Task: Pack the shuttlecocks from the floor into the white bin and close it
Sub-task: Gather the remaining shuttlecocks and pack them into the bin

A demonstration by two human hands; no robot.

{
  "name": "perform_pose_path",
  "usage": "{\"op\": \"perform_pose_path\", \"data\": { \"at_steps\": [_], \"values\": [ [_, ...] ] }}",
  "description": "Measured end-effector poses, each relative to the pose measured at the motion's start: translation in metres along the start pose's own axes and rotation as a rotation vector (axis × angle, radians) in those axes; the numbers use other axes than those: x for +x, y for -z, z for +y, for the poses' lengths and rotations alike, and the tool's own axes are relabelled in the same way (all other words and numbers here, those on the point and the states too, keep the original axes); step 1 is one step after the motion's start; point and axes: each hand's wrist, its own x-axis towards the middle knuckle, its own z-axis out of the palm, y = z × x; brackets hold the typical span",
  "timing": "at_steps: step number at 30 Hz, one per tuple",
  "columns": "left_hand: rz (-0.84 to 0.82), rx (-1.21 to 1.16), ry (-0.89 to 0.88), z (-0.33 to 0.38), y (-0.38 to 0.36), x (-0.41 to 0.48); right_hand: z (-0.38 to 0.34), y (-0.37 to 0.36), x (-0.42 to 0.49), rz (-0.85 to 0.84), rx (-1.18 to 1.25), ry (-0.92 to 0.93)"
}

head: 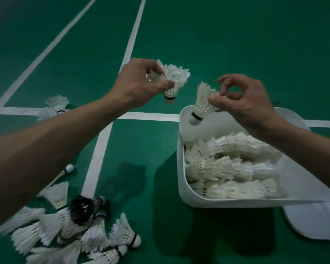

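Green court floor [236,35] crossed by white lines [134,35], dimly lit. Perhaps halfway, judging by the rows already laid in the white bin [179,168]. Left hand [139,82] pinching a bunch of shuttlecocks [173,77] above the floor; right hand [244,100] pinching a single shuttlecock [202,103] over the bin's far corner. Still to pack: the pile [51,223] under the left forearm, a few strays [55,105] farther off. Lid [316,221] on the floor beside the bin, not yet on.

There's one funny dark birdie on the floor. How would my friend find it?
Start at the white bin, then look left across the green floor to the pile of loose shuttlecocks at the bottom left of the view. The dark shuttlecock lies on the pile's upper middle. It alone has black feathers; all its neighbours are white.
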Motion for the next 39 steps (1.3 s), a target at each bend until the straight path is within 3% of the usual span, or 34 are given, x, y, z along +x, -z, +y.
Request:
{"op": "perform_pose_path", "data": {
  "at_steps": [5, 9, 13, 17, 28, 39],
  "values": [
    [-0.071, -0.008, -0.085, 0.037, -0.033, 0.003, 0.031, 0.048, -0.021, 0.02, 0.085, -0.24],
    [-0.204, 0.057, -0.148, 0.058, -0.064, -0.005, 0.052, 0.072, -0.043, -0.032, -0.187, -0.386],
    [-0.376, 0.101, -0.165, 0.065, -0.092, -0.015, 0.071, 0.09, -0.057, -0.112, -0.237, -0.525],
    [-0.43, 0.133, -0.163, 0.063, -0.11, -0.017, 0.092, 0.1, -0.07, -0.249, -0.275, -0.668],
    [-0.45, 0.157, -0.151, 0.052, -0.125, -0.011, 0.117, 0.041, -0.069, -0.477, -0.256, -0.608],
    [-0.456, 0.229, -0.301, 0.051, -0.135, -0.007, 0.11, 0.067, -0.061, -0.426, -0.284, -0.5]
  ]
}}
